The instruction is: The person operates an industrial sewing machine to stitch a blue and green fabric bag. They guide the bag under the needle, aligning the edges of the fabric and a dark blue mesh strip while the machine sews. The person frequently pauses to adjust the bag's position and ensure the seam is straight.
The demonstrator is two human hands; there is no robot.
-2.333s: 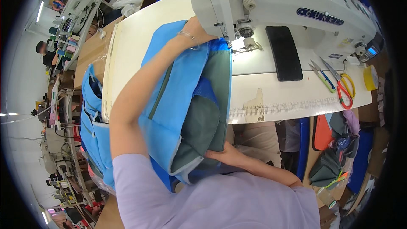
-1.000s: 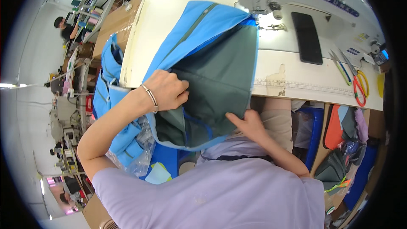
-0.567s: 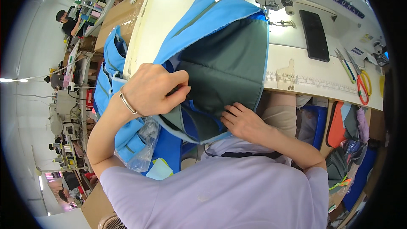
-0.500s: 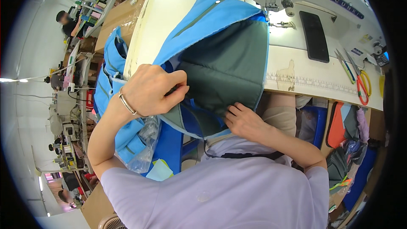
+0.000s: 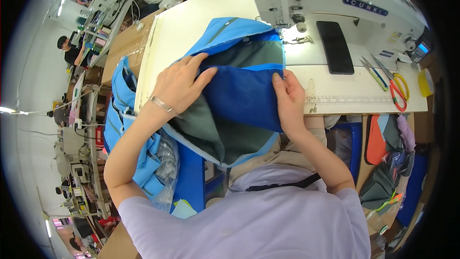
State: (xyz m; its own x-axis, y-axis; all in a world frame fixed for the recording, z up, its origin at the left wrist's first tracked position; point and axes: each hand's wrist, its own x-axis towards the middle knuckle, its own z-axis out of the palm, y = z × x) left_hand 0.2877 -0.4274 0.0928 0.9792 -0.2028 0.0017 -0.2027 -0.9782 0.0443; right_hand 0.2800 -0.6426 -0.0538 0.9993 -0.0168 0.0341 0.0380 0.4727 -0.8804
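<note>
A light blue fabric bag (image 5: 225, 32) with a dark zipper line and grey-green lining (image 5: 201, 124) lies over the front edge of the sewing table, its far edge by the needle area of a sewing machine (image 5: 335, 0). Inside it, a dark blue mesh panel (image 5: 244, 93) with a bright blue bound edge spreads between my hands. My left hand (image 5: 179, 84) grips the bag's left side, thumb by the panel's upper left corner. On the panel's right edge, my right hand (image 5: 290, 98) pinches the fabric, thumb on top and fingers partly hidden.
A black phone (image 5: 335, 48), scissors (image 5: 397, 88) and snips (image 5: 376, 74) lie right of the bag. More blue bags (image 5: 127, 96) and clear plastic hang at left above a blue stool (image 5: 189, 177). Fabric pieces (image 5: 381, 144) sit below the table at right.
The dark blue mesh panel has been drawn up over the lining. My right hand rose from the bag's lower edge to the panel's right edge; the left hand shifted up slightly.
</note>
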